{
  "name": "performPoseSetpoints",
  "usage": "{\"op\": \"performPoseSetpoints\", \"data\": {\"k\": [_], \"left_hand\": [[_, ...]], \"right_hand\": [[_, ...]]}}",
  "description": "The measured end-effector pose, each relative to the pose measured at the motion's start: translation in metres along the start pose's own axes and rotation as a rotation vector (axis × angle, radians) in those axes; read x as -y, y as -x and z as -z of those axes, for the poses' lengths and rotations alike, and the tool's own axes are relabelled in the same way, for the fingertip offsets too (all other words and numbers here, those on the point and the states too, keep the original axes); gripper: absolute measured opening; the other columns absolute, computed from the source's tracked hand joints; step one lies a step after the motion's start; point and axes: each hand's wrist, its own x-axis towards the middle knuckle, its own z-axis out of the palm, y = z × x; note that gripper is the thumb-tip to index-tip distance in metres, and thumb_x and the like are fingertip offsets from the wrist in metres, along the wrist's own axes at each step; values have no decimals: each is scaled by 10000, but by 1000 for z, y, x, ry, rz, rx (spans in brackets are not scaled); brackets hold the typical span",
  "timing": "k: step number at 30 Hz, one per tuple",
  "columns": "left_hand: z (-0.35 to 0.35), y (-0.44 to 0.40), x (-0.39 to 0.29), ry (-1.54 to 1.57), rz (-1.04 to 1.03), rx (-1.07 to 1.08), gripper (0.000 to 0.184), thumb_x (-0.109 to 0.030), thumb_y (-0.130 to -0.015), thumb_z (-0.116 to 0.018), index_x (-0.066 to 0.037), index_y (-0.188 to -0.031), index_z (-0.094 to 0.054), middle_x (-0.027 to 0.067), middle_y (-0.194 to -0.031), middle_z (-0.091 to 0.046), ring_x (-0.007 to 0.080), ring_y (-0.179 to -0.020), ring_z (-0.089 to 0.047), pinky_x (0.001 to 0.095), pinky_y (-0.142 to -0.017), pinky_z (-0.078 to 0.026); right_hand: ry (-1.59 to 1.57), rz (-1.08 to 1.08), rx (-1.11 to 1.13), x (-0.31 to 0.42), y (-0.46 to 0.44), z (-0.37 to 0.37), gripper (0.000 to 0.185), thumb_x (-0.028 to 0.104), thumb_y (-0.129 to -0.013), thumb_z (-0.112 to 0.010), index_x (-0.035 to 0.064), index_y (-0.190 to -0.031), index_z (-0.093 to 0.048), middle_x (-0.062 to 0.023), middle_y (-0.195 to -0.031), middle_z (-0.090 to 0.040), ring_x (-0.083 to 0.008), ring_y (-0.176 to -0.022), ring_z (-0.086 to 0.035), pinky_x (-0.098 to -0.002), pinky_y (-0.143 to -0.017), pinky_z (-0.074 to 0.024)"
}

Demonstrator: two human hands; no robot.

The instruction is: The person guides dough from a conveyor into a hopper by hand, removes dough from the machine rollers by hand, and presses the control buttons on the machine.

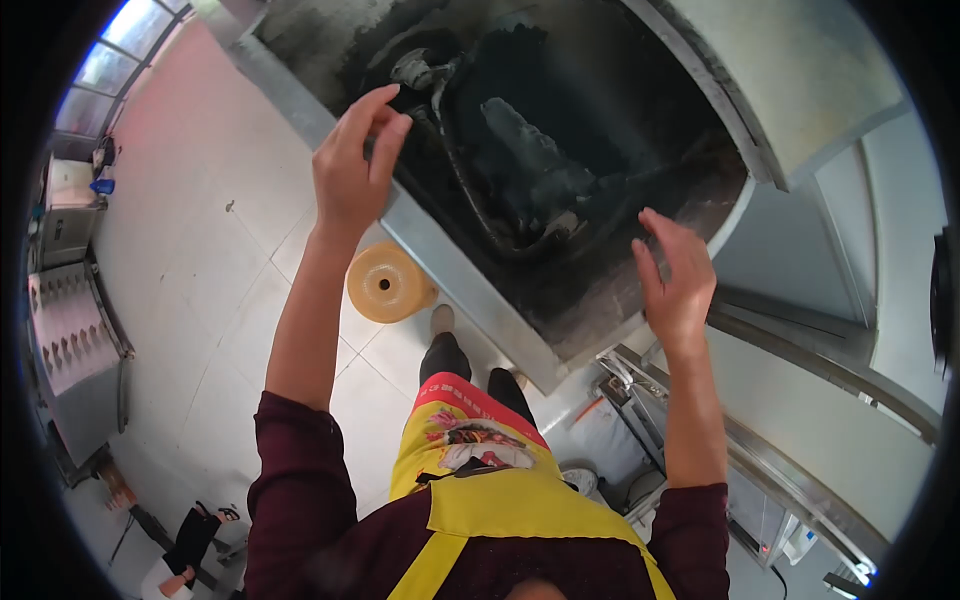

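- The left hand (pixel 356 158) is in the upper left of the middle, by the long side of a big dark tub (pixel 460 290); its grip is a bit open, with a small gap between the thumb and the fingers;
- The right hand (pixel 680 278) is right of the middle, by the tub's right-hand corner; its grip is wider, with the thumb and fingers well apart; I cannot tell if either hand touches the tub;
- The tub fills the top middle of the frame; it has a flat grey edge and a dark inside; a long, thin, bent line (pixel 463 178) runs down in it; near its top end is a pale lump (pixel 412 70); a cloudy patch (pixel 525 135) shows in the middle, and I cannot tell what it is;
- A round yellow stool (pixel 372 300) with a dark hole stands on the pale tile floor (pixel 230 280), left of the middle;
- At the bottom is a yellow apron (pixel 540 505) with a red band (pixel 470 398); the sleeves (pixel 300 470) are dark red;
- Metal bars (pixel 770 475) run along the lower right; a window (pixel 125 40) is in the upper left.
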Motion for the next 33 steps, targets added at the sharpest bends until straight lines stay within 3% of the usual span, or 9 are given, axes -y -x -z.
{"op": "performPoseSetpoints", "data": {"k": [4, 8, 17, 20, 33], "left_hand": [[2, 3, -1, -5, 84, 114, 285, -48, -906, -634, -24, -1191, -635, 44, -804, -657, 78, -645, -595, 210, -573, -456], [0, -3, -3, -89, 25, 179, 299, -45, -868, -667, -32, -1166, -655, 41, -724, -640, 92, -590, -578, 207, -551, -439], [1, -6, 4, -71, -86, 192, 259, -25, -830, -633, 26, -1081, -670, 51, -626, -597, 109, -515, -527, 209, -504, -381], [-3, -6, 7, -48, -138, 153, 282, -25, -767, -712, 35, -1041, -679, 17, -557, -543, 108, -458, -525, 211, -458, -352], [-4, -9, 6, -41, -164, 162, 273, -13, -773, -707, 47, -1037, -673, 28, -568, -549, 107, -459, -516, 219, -461, -343]], "right_hand": [[93, 2, 41, 5, -8, -3, 320, 11, -734, -733, 16, -1049, -675, -102, -942, -709, -281, -850, -666, -355, -770, -497], [82, -32, 90, 1, -11, -2, 283, 18, -742, -692, -16, -1021, -662, -116, -911, -705, -289, -809, -654, -356, -754, -478], [90, -81, 176, -1, -15, 1, 263, 61, -740, -656, -30, -987, -649, -117, -909, -700, -306, -806, -634, -376, -776, -470], [99, -78, 188, -1, -16, 1, 267, 63, -734, -656, -27, -986, -652, -115, -912, -698, -307, -810, -630, -375, -774, -471], [143, -98, 209, 0, -16, 2, 242, 81, -739, -662, -1, -966, -673, -109, -913, -698, -286, -816, -641, -356, -766, -468]]}}
